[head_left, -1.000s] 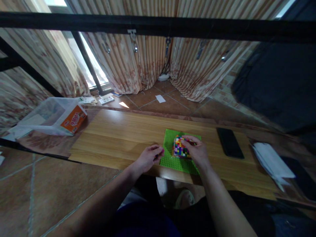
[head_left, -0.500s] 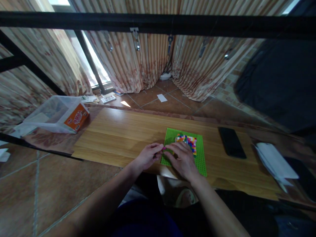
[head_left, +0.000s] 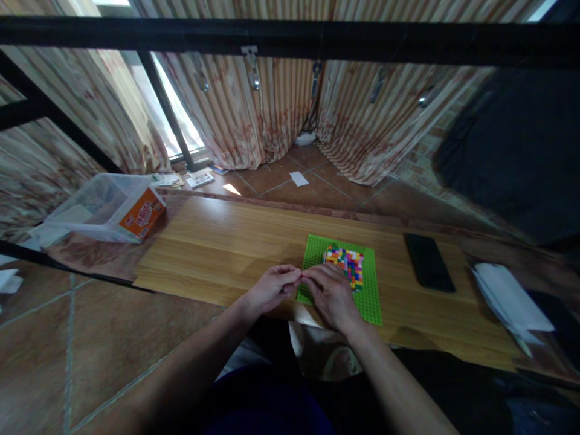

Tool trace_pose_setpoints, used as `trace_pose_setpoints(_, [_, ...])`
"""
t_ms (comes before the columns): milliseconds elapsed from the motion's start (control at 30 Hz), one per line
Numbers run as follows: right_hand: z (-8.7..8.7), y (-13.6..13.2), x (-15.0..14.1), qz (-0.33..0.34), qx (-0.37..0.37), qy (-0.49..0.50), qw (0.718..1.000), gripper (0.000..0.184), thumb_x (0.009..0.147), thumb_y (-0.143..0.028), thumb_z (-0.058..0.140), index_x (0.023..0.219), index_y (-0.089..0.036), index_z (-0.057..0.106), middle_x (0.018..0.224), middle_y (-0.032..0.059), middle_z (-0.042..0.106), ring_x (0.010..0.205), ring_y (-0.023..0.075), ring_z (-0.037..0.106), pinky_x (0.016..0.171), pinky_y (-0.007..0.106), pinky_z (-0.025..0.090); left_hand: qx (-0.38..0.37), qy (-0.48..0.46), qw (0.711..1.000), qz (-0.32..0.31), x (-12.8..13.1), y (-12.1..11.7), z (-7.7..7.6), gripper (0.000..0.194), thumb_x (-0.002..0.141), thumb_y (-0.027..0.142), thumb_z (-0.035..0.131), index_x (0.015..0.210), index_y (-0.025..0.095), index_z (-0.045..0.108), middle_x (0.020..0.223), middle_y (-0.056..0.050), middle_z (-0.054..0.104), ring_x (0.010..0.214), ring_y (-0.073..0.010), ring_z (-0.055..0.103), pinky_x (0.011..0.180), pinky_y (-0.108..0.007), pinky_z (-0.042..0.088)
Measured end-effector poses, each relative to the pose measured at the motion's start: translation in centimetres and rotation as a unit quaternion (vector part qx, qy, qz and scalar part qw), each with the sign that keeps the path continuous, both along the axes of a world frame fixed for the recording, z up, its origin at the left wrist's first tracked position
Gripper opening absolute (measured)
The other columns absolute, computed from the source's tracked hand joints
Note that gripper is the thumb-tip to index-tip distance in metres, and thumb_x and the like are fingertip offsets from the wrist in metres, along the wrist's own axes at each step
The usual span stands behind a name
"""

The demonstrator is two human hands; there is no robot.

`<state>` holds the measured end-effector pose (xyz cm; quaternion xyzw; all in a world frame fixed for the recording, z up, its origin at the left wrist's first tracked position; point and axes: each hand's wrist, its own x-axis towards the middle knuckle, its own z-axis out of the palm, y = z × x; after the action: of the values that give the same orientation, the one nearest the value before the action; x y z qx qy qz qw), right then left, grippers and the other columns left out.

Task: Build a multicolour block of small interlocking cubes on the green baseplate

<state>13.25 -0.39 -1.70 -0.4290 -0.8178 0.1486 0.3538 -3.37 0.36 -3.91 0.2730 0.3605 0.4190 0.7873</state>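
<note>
My left hand [head_left: 275,288] is closed in a pinch just off the left side of a green studded baseplate [head_left: 371,290]. My right hand [head_left: 334,296] reaches over the plate, its thumb and forefinger pressed together against the left fingertips. Between the two sets of fingertips is a tiny pink toy brick, now almost wholly covered by them. A block of many-coloured toy bricks [head_left: 356,266] sits on the middle of the plate; the right hand hides its lower left part.
The plate lies on a wooden tabletop [head_left: 217,235]. A black phone [head_left: 429,262] and white papers [head_left: 510,296] are to the right. At the left stands a clear plastic bin [head_left: 99,226] with an orange label. A dark metal bar [head_left: 290,39] crosses overhead, before curtains [head_left: 281,115].
The right fingertips have come together with the left ones, covering the pink brick that showed before. More of the coloured bricks is uncovered. The view has shifted slightly.
</note>
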Motion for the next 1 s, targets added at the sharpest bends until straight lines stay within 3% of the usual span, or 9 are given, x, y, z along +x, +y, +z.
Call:
trace_pose_setpoints(267, [1.1,0.8,2.4,-0.088,-0.029,0.150,0.984,0.018,0.088,-0.031,0.056,0.099,-0.027,0.070,0.093,0.0022,0.072,0.088,0.0179,0.065,0.080,0.034,0.050,-0.039,-0.035,0.999,0.014,-0.1,0.1,0.3,0.029,0.066,0.031,0.079,0.073,0.012,0.059,0.061,0.005,0.043,0.046,-0.0012,0.032,0.042,-0.017,0.016])
trace_pose_setpoints(567, [2.0,1.7,6.4,-0.226,-0.028,0.145,0.963,0.025,0.086,-0.041,0.056,0.090,-0.022,0.072,0.087,0.0041,0.073,0.081,0.0207,0.067,0.075,0.034,0.052,-0.053,-0.017,0.998,0.019,0.0,0.2,0.4,0.032,0.065,0.032,0.080,0.075,0.012,0.058,0.065,0.004,0.047,0.047,-0.0010,0.034,0.042,-0.016,0.018])
trace_pose_setpoints(700, [1.6,1.8,6.8,-0.220,-0.032,0.115,0.968,0.025,0.087,-0.041,0.055,0.091,-0.023,0.071,0.085,0.0045,0.072,0.080,0.0215,0.065,0.076,0.037,0.050,-0.052,-0.022,0.998,0.019,0.0,0.2,0.4,0.031,0.065,0.031,0.080,0.075,0.012,0.058,0.065,0.004,0.047,0.048,-0.0011,0.035,0.042,-0.016,0.018])
trace_pose_setpoints(800, [1.1,2.1,6.6,-0.197,-0.003,0.099,0.975,0.020,0.086,-0.038,0.057,0.087,-0.025,0.071,0.095,0.0049,0.069,0.093,0.0229,0.062,0.085,0.042,0.047,-0.055,-0.023,0.998,0.018,0.0,0.2,0.3,0.031,0.065,0.031,0.080,0.075,0.012,0.058,0.064,0.004,0.047,0.048,-0.0012,0.034,0.043,-0.016,0.018])
trace_pose_setpoints(1000, [-0.4,2.7,5.9,-0.243,-0.016,0.121,0.962,0.016,0.081,-0.037,0.063,0.084,-0.026,0.074,0.115,0.0070,0.060,0.112,0.0255,0.051,0.095,0.047,0.038,-0.052,-0.023,0.998,0.017,0.0,0.2,0.3,0.030,0.065,0.031,0.080,0.076,0.012,0.059,0.064,0.004,0.048,0.048,-0.0012,0.034,0.043,-0.016,0.019])
